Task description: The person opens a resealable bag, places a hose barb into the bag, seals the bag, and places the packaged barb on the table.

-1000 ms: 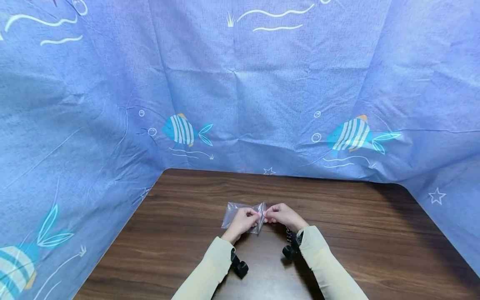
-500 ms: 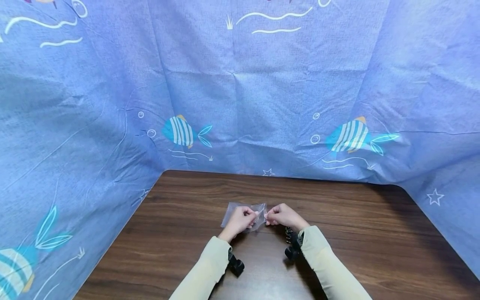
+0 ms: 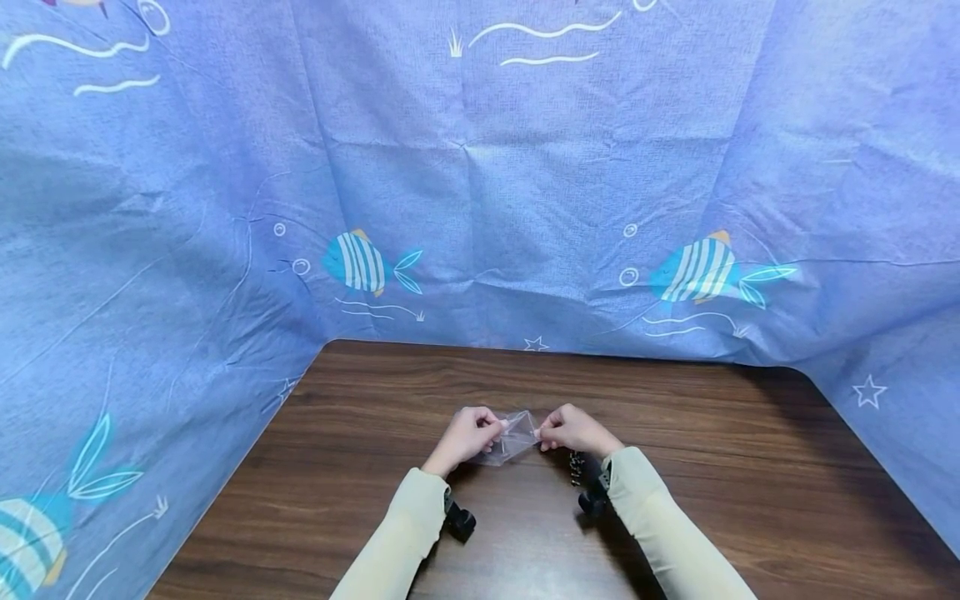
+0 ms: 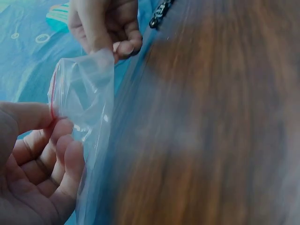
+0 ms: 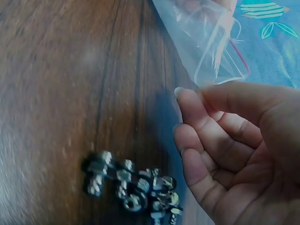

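Both hands hold a clear zip-lock bag (image 3: 516,446) just over the table. My left hand (image 3: 465,435) pinches one side of its mouth between thumb and fingers, right at the red seal line. On the opposite side, the thumb and index finger of my right hand (image 3: 576,430) pinch the mouth's edge. In the left wrist view the bag (image 4: 86,96) is spread between the two hands, and no contents show through it. Several small shiny metal pieces, bolt-like in shape (image 5: 129,183), lie on the table beside and below my right hand.
The dark wood-grain table (image 3: 375,392) extends to both sides of the hands. A blue cloth with fish prints (image 3: 465,208) stands behind the table and along its sides. A black wrist camera (image 3: 459,523) hangs beneath the left sleeve.
My left hand has shifted left, away from the right one. The bag's mouth has been pulled from nearly flat into a wider, angular opening. The right hand has moved slightly right.
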The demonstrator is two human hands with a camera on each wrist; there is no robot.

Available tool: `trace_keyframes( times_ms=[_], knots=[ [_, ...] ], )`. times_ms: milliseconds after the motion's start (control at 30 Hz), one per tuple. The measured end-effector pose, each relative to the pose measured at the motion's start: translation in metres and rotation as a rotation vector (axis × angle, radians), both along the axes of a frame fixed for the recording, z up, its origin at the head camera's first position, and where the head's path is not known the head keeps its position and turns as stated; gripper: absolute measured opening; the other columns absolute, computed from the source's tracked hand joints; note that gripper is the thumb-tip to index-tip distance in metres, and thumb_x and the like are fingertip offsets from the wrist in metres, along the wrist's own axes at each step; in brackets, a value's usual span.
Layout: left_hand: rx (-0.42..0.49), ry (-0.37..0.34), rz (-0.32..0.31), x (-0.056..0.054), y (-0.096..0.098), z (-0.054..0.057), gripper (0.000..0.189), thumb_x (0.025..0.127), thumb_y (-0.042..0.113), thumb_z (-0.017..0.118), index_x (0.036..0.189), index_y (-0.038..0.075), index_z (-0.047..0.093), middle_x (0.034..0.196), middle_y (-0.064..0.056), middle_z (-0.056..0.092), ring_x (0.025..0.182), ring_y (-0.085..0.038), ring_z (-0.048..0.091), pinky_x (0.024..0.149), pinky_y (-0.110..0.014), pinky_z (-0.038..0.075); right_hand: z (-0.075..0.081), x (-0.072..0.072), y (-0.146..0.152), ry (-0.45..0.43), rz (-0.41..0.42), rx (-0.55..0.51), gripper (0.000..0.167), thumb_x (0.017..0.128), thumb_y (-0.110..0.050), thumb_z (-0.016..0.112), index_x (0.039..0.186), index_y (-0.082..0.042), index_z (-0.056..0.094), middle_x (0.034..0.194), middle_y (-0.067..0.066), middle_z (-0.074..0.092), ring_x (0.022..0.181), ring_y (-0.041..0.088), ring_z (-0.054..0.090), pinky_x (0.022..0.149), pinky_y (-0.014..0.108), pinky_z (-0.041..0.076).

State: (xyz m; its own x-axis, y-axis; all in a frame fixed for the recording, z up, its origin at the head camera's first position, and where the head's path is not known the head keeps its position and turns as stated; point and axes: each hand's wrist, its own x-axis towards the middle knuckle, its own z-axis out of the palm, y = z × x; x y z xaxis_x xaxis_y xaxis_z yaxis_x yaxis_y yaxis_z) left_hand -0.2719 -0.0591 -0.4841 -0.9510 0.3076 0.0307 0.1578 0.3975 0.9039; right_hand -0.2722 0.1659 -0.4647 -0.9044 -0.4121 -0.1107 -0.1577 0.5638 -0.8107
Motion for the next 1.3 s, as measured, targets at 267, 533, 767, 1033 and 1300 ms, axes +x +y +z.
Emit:
trace_keyframes(
  times_ms=[267, 533, 767, 1033, 1300],
  knots=[
    [-0.002, 0.007, -0.044, -0.002, -0.009, 0.002, 0.015, 0.089, 0.013, 0.063, 0.079, 0.002, 0.067, 0.066, 0.003, 0.057, 0.058, -0.008, 0.057, 0.057, -0.026, 0.055, 0.003, 0.002, 0.005, 0.092, 0.022, 0.125, 0.015, 0.086, -0.009, 0.062, 0.077, -0.001, 0.072, 0.067, 0.007, 0.07, 0.059, 0.01, 0.057, 0.053, 0.019, 0.042],
    [-0.07, 0.07, -0.074, -0.003, -0.012, 0.003, 0.012, 0.086, 0.007, 0.059, 0.077, 0.004, 0.067, 0.071, -0.002, 0.065, 0.057, -0.008, 0.058, 0.056, -0.023, 0.052, 0.004, 0.004, 0.007, 0.198, 0.051, 0.222, 0.015, 0.081, -0.008, 0.062, 0.068, -0.007, 0.069, 0.06, 0.002, 0.065, 0.052, 0.005, 0.044, 0.05, 0.019, 0.035],
    [-0.123, 0.103, -0.09, -0.004, -0.014, 0.002, 0.009, 0.083, 0.006, 0.061, 0.076, 0.005, 0.066, 0.066, 0.003, 0.06, 0.054, -0.006, 0.053, 0.052, -0.021, 0.046, 0.004, 0.005, 0.009, 0.207, 0.013, 0.225, 0.013, 0.076, -0.008, 0.063, 0.064, -0.01, 0.065, 0.058, 0.0, 0.063, 0.051, 0.005, 0.043, 0.05, 0.02, 0.036],
    [-0.109, 0.067, -0.134, -0.005, -0.014, -0.003, 0.008, 0.083, 0.009, 0.063, 0.076, 0.006, 0.065, 0.068, 0.004, 0.059, 0.055, -0.009, 0.056, 0.052, -0.023, 0.048, 0.004, 0.002, 0.013, 0.224, 0.006, 0.217, 0.012, 0.075, -0.007, 0.062, 0.065, -0.007, 0.068, 0.058, 0.001, 0.064, 0.049, 0.004, 0.042, 0.049, 0.018, 0.035],
    [-0.08, 0.15, -0.136, -0.005, -0.011, -0.008, 0.005, 0.083, 0.008, 0.062, 0.087, 0.007, 0.065, 0.078, -0.001, 0.063, 0.067, -0.007, 0.054, 0.062, -0.021, 0.047, 0.007, -0.003, 0.013, 0.256, 0.031, 0.231, 0.015, 0.077, -0.007, 0.061, 0.067, -0.008, 0.071, 0.059, -0.002, 0.065, 0.051, 0.003, 0.04, 0.05, 0.018, 0.032]
  ],
)
